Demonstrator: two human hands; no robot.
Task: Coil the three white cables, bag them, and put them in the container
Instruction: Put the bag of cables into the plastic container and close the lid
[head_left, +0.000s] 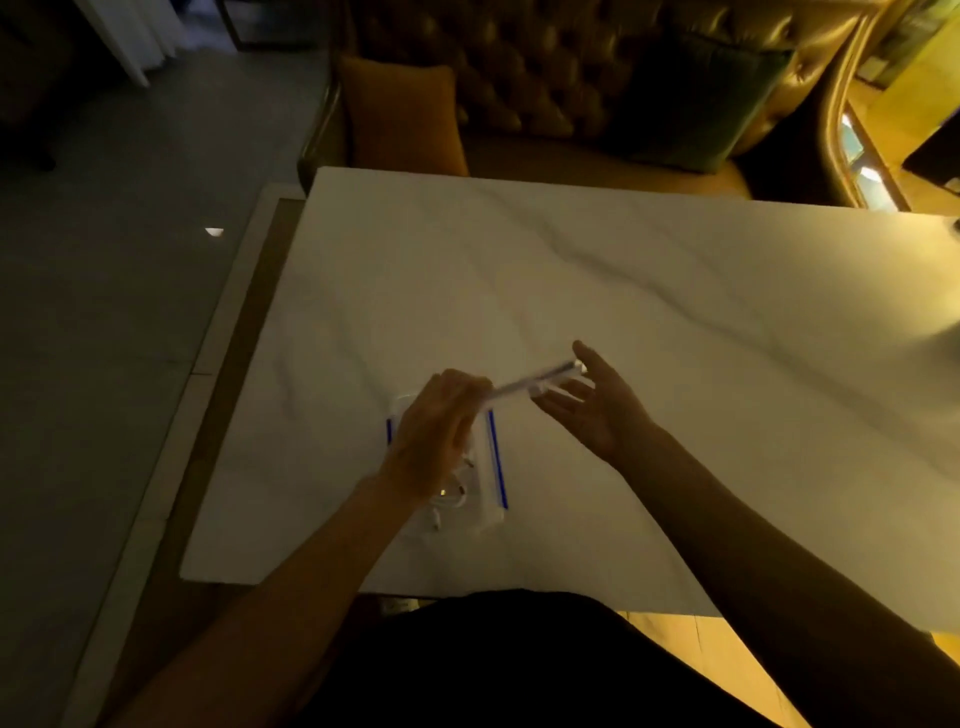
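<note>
My left hand (441, 426) grips one end of a blurred white cable (530, 384) at mid-frame — the other end reaches my right hand (597, 410), palm open. Underneath, the blue-edged bag (496, 467) (more cable inside) lies on the bench (675, 312).

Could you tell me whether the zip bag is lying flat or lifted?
Lying flat: the zip bag rests on the table, beneath the left hand.

A bag (488, 512) with cables (451, 500) in it lies on the bench (675, 291) near the front edge. Above it the left grip (441, 426) holds a cable (530, 384) running right to the right grip (597, 408). A sofa (597, 88) stands behind the bench, cushion (402, 114) at its left.
</note>
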